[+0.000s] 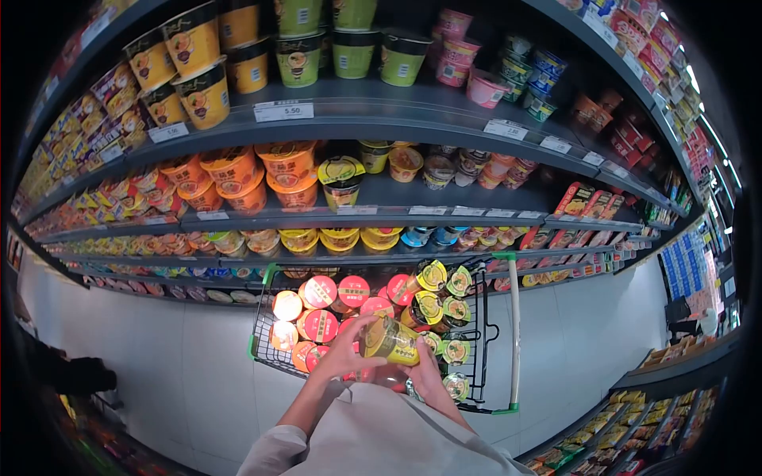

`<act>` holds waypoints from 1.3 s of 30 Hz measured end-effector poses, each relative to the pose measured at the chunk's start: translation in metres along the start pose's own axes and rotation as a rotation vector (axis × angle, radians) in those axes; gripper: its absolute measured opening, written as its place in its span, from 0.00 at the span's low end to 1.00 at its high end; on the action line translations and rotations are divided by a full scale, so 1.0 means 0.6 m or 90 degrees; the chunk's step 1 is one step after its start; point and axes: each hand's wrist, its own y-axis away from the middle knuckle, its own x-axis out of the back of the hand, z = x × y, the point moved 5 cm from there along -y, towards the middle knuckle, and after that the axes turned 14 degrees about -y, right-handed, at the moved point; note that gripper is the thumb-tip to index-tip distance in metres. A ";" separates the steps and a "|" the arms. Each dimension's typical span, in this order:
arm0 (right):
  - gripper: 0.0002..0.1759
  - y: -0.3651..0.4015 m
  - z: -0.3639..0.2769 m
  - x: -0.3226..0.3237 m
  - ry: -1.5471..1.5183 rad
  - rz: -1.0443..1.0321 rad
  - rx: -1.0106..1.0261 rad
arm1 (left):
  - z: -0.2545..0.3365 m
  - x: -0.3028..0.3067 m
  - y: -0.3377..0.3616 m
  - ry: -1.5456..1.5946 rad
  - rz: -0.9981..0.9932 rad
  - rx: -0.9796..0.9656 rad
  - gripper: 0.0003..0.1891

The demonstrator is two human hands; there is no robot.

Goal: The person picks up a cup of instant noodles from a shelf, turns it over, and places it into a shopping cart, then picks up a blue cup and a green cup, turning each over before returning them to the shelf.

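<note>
Over the shopping cart (479, 333), both my hands grip a yellow-and-black instant noodle cup (389, 339), tilted onto its side. My left hand (349, 349) wraps its left end, fingers over the top. At the other end, my right hand (427, 373) holds it with closed fingers. Beneath lie several cups: red-lidded noodle cups (321, 292) on the left and middle, black cups with yellow lids (431, 274) and cups with green lids (456, 351) on the right. Two pale, glare-washed lids (287, 305) show at the cart's left end. My hands and forearms hide part of the load.
A long shelf unit (381, 119) of noodle cups runs behind the cart. Its middle tier holds orange noodle tubs (290, 170) and a lone yellow-lidded cup (341, 181). Another stocked shelf (611, 428) stands at the lower right. The cart's handle (515, 341) is on the right.
</note>
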 end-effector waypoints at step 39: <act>0.19 -0.079 -0.040 0.010 -0.004 0.022 0.126 | 0.191 0.179 -0.427 -0.467 0.246 -0.355 0.43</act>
